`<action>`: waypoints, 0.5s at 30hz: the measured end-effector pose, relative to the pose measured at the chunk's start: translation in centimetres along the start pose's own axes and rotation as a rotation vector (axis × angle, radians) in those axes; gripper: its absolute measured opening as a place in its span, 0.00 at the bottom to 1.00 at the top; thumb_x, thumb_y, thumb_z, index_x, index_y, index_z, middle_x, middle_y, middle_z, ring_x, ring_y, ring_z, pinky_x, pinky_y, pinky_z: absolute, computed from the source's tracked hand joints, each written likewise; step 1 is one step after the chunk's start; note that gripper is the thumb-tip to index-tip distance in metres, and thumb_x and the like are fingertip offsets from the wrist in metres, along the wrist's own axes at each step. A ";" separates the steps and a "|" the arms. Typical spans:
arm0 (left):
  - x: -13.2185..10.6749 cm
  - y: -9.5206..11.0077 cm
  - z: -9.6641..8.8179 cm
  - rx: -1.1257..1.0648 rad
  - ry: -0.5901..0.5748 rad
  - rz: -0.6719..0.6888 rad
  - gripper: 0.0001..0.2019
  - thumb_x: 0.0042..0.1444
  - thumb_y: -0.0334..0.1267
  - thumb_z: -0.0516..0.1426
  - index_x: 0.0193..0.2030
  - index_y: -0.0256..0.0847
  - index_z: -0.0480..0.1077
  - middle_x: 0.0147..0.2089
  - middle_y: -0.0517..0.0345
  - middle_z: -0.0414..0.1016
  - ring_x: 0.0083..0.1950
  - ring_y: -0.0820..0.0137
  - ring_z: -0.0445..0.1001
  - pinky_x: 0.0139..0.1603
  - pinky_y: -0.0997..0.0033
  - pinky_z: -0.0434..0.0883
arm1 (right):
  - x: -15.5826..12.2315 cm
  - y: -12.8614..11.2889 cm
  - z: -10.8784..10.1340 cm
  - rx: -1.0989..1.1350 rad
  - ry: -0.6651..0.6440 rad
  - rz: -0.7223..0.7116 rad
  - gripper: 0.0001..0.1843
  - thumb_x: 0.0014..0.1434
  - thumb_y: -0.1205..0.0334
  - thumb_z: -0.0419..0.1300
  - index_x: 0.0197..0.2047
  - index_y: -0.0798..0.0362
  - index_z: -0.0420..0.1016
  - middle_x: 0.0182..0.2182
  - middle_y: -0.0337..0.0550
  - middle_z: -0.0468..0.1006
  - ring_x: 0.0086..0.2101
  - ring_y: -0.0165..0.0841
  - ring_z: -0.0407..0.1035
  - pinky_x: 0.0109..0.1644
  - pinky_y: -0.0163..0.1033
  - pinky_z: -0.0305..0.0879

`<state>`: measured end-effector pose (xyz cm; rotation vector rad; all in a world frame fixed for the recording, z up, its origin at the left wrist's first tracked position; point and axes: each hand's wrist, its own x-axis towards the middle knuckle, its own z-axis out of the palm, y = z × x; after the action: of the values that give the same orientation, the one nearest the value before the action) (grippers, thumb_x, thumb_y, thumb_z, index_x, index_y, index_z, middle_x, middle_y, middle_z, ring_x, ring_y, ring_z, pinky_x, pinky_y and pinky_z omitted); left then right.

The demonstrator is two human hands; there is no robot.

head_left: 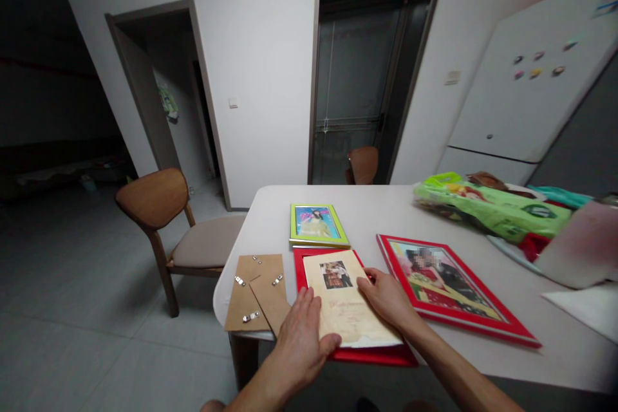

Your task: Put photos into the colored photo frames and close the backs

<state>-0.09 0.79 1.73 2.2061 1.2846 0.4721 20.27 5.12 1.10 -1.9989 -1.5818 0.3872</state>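
Observation:
A cream paper sheet (345, 306) with a small photo printed on it lies over a red picture frame (369, 355) at the near table edge. My left hand (302, 338) rests on the sheet's left edge, fingers stretched, thumb on the paper. My right hand (386, 296) touches the sheet's right edge, fingers bent and pressed against it. A brown cardboard frame backing (255, 293) with metal clips lies just left of my left hand.
A small green framed picture (316, 225) lies behind the red frame. A larger red framed photo (451, 286) lies to the right. Green packages (487, 209) and other items crowd the table's far right. A wooden chair (168, 225) stands at the left.

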 end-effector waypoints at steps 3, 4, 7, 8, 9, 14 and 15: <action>-0.1 0.0 -0.1 -0.004 -0.017 0.007 0.32 0.48 0.47 0.51 0.58 0.31 0.50 0.62 0.45 0.42 0.62 0.61 0.40 0.60 0.59 0.45 | -0.3 0.1 -0.2 0.084 0.006 0.032 0.21 0.49 0.59 0.46 0.42 0.60 0.69 0.36 0.51 0.75 0.35 0.35 0.69 0.36 0.34 0.60; -0.1 0.0 -0.2 -0.004 -0.021 0.014 0.33 0.48 0.47 0.51 0.58 0.31 0.49 0.62 0.45 0.41 0.62 0.61 0.40 0.60 0.59 0.45 | -0.4 0.1 -0.3 0.121 0.006 0.035 0.21 0.49 0.59 0.46 0.42 0.60 0.69 0.36 0.51 0.75 0.34 0.35 0.69 0.35 0.34 0.60; -0.1 -0.1 -0.3 0.007 -0.032 0.036 0.35 0.48 0.49 0.52 0.58 0.30 0.48 0.62 0.43 0.39 0.62 0.60 0.39 0.60 0.60 0.44 | -0.5 0.0 -0.3 0.179 0.016 0.017 0.21 0.49 0.58 0.46 0.43 0.59 0.68 0.35 0.49 0.76 0.32 0.34 0.69 0.34 0.33 0.61; -0.1 -0.1 -0.3 0.010 -0.038 0.041 0.36 0.47 0.49 0.52 0.58 0.30 0.47 0.63 0.43 0.39 0.63 0.60 0.39 0.60 0.59 0.44 | -0.4 0.0 -0.2 0.171 0.018 0.006 0.21 0.49 0.58 0.46 0.43 0.59 0.68 0.35 0.49 0.76 0.32 0.34 0.69 0.33 0.33 0.60; -0.1 -0.1 -0.3 0.013 -0.044 0.046 0.37 0.47 0.50 0.53 0.59 0.30 0.47 0.63 0.42 0.38 0.63 0.60 0.38 0.60 0.59 0.44 | -0.2 0.0 -0.1 0.155 0.018 -0.002 0.21 0.49 0.58 0.46 0.43 0.59 0.68 0.35 0.49 0.76 0.33 0.34 0.69 0.33 0.33 0.60; -0.2 0.2 -0.5 0.013 -0.061 0.021 0.37 0.45 0.48 0.55 0.58 0.30 0.48 0.62 0.42 0.40 0.62 0.59 0.39 0.60 0.59 0.44 | 0.9 0.3 0.3 0.109 0.010 0.037 0.22 0.49 0.59 0.45 0.43 0.59 0.68 0.34 0.50 0.76 0.32 0.34 0.69 0.32 0.33 0.60; -0.1 0.2 -0.5 0.014 -0.062 0.018 0.36 0.45 0.48 0.55 0.58 0.30 0.49 0.62 0.43 0.40 0.62 0.60 0.39 0.60 0.59 0.44 | 1.0 0.3 0.3 0.097 -0.003 0.050 0.22 0.49 0.60 0.45 0.44 0.59 0.68 0.34 0.50 0.76 0.32 0.34 0.69 0.32 0.33 0.59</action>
<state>-0.29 0.71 2.28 2.2278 1.2396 0.3998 20.60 6.14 0.78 -1.9676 -1.4882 0.4781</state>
